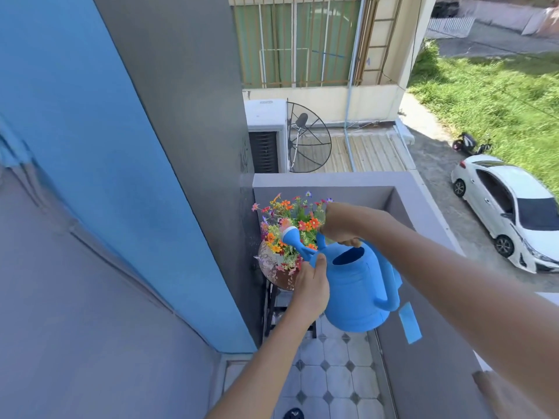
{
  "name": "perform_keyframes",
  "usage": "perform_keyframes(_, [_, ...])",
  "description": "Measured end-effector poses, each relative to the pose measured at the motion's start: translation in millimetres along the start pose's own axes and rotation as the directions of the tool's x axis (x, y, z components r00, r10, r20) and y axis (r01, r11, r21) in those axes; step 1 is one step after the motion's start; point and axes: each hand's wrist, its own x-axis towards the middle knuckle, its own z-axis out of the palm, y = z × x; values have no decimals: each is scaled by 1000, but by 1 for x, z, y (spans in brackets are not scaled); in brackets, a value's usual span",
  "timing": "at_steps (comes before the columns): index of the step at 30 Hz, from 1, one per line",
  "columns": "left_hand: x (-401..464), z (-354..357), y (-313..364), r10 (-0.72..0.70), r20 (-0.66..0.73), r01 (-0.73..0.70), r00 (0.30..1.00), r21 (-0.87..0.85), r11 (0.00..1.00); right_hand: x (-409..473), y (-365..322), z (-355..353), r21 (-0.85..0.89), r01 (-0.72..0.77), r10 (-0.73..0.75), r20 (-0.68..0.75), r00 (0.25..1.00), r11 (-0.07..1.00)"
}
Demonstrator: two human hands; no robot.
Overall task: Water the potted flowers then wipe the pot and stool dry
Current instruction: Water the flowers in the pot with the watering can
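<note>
Head view, right hand (340,229): grips the top handle of the can (357,293).
Left hand (313,287): curled round the spout base.
Can: held above the tiles; spout runs up-left, rose (291,234) over the flowers (287,216).
Pot (276,269): on the stool (273,306).

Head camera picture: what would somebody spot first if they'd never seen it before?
Probably the bright blue watering can in the middle, with the right hand gripping its top handle and the left hand by the spout. Just behind it, colourful flowers fill a round pot in the balcony corner. Down on the right is a white car.
</note>
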Motion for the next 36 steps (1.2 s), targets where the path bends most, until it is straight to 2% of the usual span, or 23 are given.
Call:
perform_keyframes(5, [-8, 18, 1, 11, 32, -12, 999, 38, 999, -8, 18, 4, -12, -73, 73, 39, 997, 997])
perform_keyframes(11, [-8, 37, 7, 23, 82, -24, 996, 12, 1000, -14, 37, 2, -71, -116, 117, 16, 993, 991])
perform_keyframes(17, [-7, 56, 10, -28, 127, 24, 991, 33, 999, -20, 59, 3, 8, -184, 185, -44, 982, 983])
perform_keyframes(20, [-7, 63, 14, -7, 151, 7, 989, 3, 1000, -21, 66, 3, 54, -228, 230, -37, 973, 972])
perform_keyframes(32, [2, 63, 18, 15, 183, -11, 983, -27, 1000, -20, 66, -9, 102, -199, 202, -20, 979, 975])
perform_keyframes(36, [10, 51, 14, 7, 102, -6, 995, -12, 1000, -9, 53, -9, 70, -155, 158, -39, 987, 985])
